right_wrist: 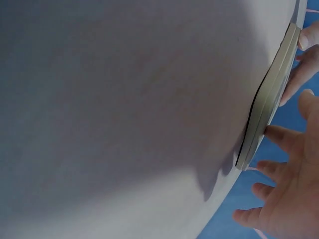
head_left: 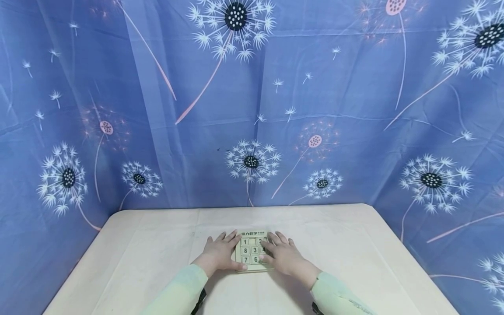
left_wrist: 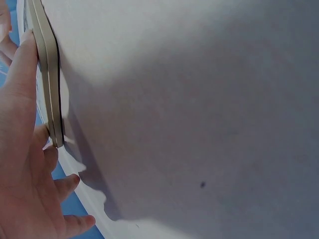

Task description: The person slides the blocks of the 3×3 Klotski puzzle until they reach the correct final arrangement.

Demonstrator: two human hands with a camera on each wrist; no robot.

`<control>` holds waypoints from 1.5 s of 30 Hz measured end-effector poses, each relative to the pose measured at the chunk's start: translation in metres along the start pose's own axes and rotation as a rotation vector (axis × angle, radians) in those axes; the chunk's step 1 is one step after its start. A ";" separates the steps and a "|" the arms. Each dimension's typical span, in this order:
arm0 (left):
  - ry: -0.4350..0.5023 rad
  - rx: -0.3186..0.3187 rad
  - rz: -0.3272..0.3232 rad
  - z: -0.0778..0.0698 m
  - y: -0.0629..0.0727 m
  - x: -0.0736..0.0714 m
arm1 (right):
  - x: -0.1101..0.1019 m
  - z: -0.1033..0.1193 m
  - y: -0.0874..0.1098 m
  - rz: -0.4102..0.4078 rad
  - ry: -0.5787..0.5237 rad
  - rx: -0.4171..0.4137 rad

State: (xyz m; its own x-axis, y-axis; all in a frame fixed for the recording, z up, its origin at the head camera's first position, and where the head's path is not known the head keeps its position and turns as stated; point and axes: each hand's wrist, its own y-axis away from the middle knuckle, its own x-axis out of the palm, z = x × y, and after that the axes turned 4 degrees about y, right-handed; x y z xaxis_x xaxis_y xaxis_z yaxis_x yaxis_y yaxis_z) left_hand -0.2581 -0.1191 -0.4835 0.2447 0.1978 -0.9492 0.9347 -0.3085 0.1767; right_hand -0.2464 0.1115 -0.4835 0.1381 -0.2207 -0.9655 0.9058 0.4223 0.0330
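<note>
A pale yellow-green number sliding puzzle point(head_left: 251, 267) lies on the table, with printed lettering along its far edge. Its top row shows 1, a gap and 2; below are 8, 3, 4, then 7, 6 and a tile covered by fingers. My left hand point(head_left: 221, 253) rests at the puzzle's left side, fingers spread, its thumb on the near-left corner. From the right, my right hand point(head_left: 286, 257) reaches over the right column, with a finger near tile 4 and the thumb by the bottom row. The left wrist view shows the thumb against the puzzle's edge point(left_wrist: 50, 74).
A pale tabletop point(head_left: 157, 245) surrounds the puzzle. Blue cloth point(head_left: 204, 175) with dandelion prints hangs behind the table and along both sides. Light green sleeves point(head_left: 179, 286) cover both forearms, and dark bands show beneath them.
</note>
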 end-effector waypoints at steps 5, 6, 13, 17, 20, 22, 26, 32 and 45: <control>0.004 0.006 0.007 0.001 -0.001 0.000 | 0.003 0.007 -0.006 0.004 -0.003 -0.018; 0.005 0.008 0.007 0.001 -0.002 0.000 | 0.003 0.008 -0.007 0.003 -0.002 -0.021; 0.000 0.006 0.009 0.000 0.000 0.000 | -0.002 0.007 -0.003 -0.002 0.020 -0.051; 0.007 0.003 0.004 0.000 0.001 -0.002 | -0.007 -0.002 0.010 -0.003 0.029 -0.061; 0.005 -0.005 -0.003 0.001 0.002 -0.003 | -0.010 -0.008 0.019 0.004 0.038 -0.081; 0.001 -0.006 -0.003 0.001 0.002 -0.003 | -0.010 -0.010 0.022 0.012 0.042 -0.097; 0.002 0.003 0.000 0.001 0.001 -0.002 | -0.008 -0.012 0.022 0.015 0.043 -0.102; -0.004 0.016 -0.004 0.001 -0.001 0.003 | -0.001 -0.012 0.008 -0.018 0.036 -0.046; -0.016 0.012 -0.005 0.002 -0.003 0.003 | 0.000 0.007 0.004 0.019 0.072 -0.141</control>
State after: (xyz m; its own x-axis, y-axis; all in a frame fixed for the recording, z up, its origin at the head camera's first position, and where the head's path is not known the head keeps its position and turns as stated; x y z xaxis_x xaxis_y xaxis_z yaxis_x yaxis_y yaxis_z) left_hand -0.2607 -0.1190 -0.4872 0.2358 0.1849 -0.9541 0.9328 -0.3185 0.1688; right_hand -0.2404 0.1070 -0.4812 0.1213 -0.1505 -0.9811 0.8376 0.5459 0.0199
